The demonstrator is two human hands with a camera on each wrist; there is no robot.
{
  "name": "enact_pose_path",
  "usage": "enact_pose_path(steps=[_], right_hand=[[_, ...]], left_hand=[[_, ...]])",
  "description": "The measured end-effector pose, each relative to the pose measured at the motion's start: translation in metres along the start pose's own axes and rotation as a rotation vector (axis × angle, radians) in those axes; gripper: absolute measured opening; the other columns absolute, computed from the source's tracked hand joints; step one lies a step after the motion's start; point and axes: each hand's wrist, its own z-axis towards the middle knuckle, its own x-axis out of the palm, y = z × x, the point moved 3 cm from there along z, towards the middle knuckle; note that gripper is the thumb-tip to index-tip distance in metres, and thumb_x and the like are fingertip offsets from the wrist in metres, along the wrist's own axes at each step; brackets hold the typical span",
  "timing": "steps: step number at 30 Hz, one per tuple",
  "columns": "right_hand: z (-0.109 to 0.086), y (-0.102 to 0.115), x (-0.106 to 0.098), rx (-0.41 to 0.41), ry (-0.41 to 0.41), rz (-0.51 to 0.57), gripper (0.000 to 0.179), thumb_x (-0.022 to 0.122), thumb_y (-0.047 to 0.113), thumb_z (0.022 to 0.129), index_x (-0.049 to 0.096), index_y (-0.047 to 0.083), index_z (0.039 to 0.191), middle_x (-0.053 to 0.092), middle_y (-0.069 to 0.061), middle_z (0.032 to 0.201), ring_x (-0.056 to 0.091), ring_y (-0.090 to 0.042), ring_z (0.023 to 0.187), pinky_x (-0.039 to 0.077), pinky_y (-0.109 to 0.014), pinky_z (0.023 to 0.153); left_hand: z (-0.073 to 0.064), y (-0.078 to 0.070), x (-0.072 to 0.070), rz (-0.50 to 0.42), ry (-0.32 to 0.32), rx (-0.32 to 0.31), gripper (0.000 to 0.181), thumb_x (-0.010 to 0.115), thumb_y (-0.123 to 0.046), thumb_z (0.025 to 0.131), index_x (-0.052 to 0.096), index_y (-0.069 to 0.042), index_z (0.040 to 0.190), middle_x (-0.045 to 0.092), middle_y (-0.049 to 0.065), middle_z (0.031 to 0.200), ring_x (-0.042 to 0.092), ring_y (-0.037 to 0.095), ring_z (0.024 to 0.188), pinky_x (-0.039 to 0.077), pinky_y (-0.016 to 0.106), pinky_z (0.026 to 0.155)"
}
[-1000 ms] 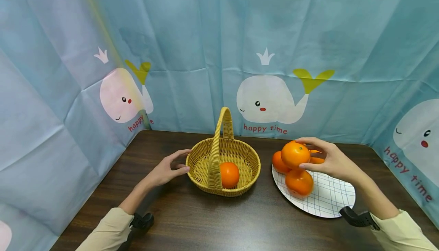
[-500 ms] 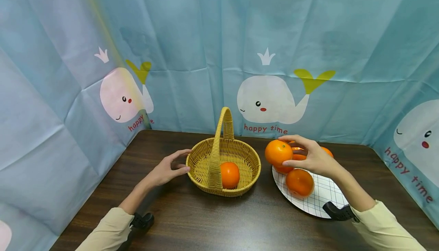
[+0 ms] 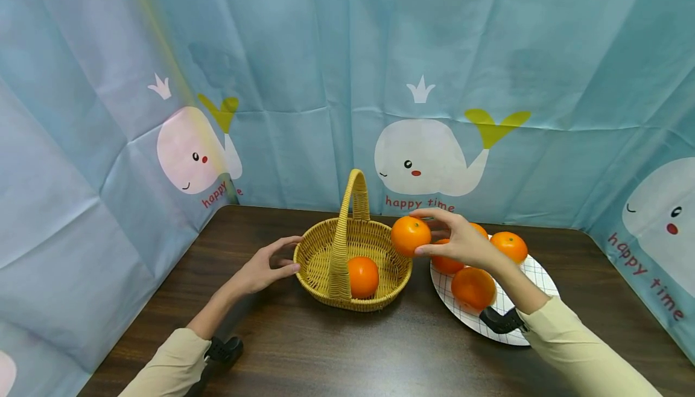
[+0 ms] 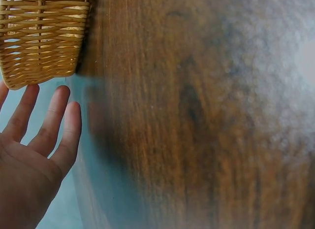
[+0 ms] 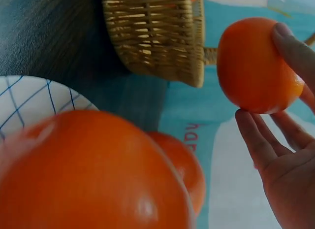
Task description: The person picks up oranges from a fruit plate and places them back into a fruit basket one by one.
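My right hand (image 3: 460,239) pinches an orange (image 3: 411,236) between thumb and fingers. This orange overlaps the basket's right rim in the head view; the right wrist view shows the held orange (image 5: 256,65) raised above rim height. The yellow woven basket (image 3: 315,288) has a tall arched handle, and one orange (image 3: 363,277) lies inside it, right of the handle. At the basket's left rim, my left hand (image 3: 266,269) rests its thumb and fingertips. From the left wrist, the left hand's (image 4: 37,155) fingers look mostly straight, tips at the woven side (image 4: 44,42).
Right of the basket stands a white plate (image 3: 534,279) with blue grid lines. Several oranges sit on it, including a front one (image 3: 473,289) and a back right one (image 3: 509,247). The dark wooden table (image 3: 336,355) ends at a blue whale-print curtain (image 3: 293,155).
My right hand has carried the orange leftward from above the plate to the basket's right rim. The left hand and the basket have stayed in place.
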Motion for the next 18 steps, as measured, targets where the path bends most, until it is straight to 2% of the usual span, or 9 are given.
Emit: enact_pose_path(steps=[5, 13, 18], right_hand=[[0.014, -0.004, 0.009, -0.021, -0.01, 0.015, 0.066, 0.086, 0.006, 0.082, 0.057, 0.008, 0.141, 0.056, -0.01, 0.141, 0.059, -0.032, 0.122, 0.053, -0.043, 0.095], [0.026, -0.013, 0.018, 0.002, -0.019, 0.009, 0.071, 0.085, -0.001, 0.081, 0.053, 0.001, 0.144, 0.051, -0.016, 0.146, 0.055, -0.04, 0.125, 0.05, -0.052, 0.098], [0.03, -0.017, 0.025, -0.013, 0.008, -0.003, 0.071, 0.087, 0.002, 0.08, 0.055, 0.003, 0.143, 0.053, -0.012, 0.143, 0.055, -0.036, 0.125, 0.051, -0.047, 0.098]], left_hand=[[0.0, 0.0, 0.0, 0.006, 0.004, -0.006, 0.06, 0.068, -0.013, 0.1, 0.041, -0.005, 0.153, 0.043, 0.024, 0.15, 0.061, 0.042, 0.118, 0.052, 0.049, 0.095], [0.0, 0.0, 0.0, -0.004, -0.002, -0.003, 0.061, 0.069, -0.012, 0.099, 0.042, -0.004, 0.153, 0.043, 0.025, 0.15, 0.062, 0.041, 0.116, 0.054, 0.048, 0.093], [0.0, -0.001, 0.0, 0.004, 0.003, -0.017, 0.061, 0.069, -0.013, 0.099, 0.042, -0.005, 0.153, 0.043, 0.024, 0.149, 0.063, 0.04, 0.116, 0.054, 0.044, 0.093]])
